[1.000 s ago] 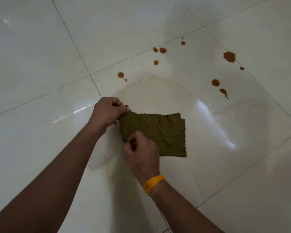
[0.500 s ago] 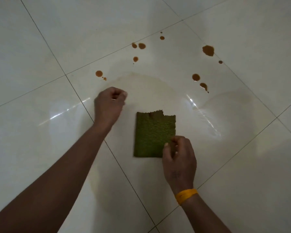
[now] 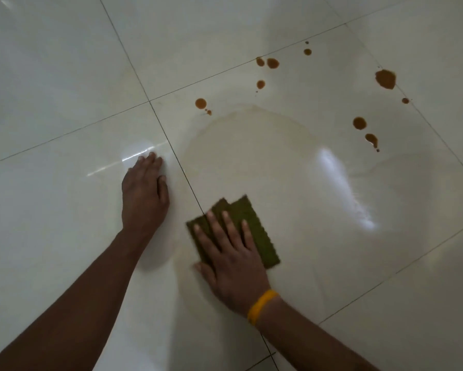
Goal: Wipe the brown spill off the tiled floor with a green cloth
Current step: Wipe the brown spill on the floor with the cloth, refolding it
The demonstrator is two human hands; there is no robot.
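Cloth looks soft, light, folded flat; right hand presses it with spread fingers, left hand lies flat on the floor. Brown drops wait beyond.

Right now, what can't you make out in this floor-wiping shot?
- Head view: part of the green cloth lies under the right hand.
- Floor beneath the cloth is covered; any spill there is hidden.
- Whether the left hand presses or only rests: unclear.
- Both elbows are cut off by the bottom edge.
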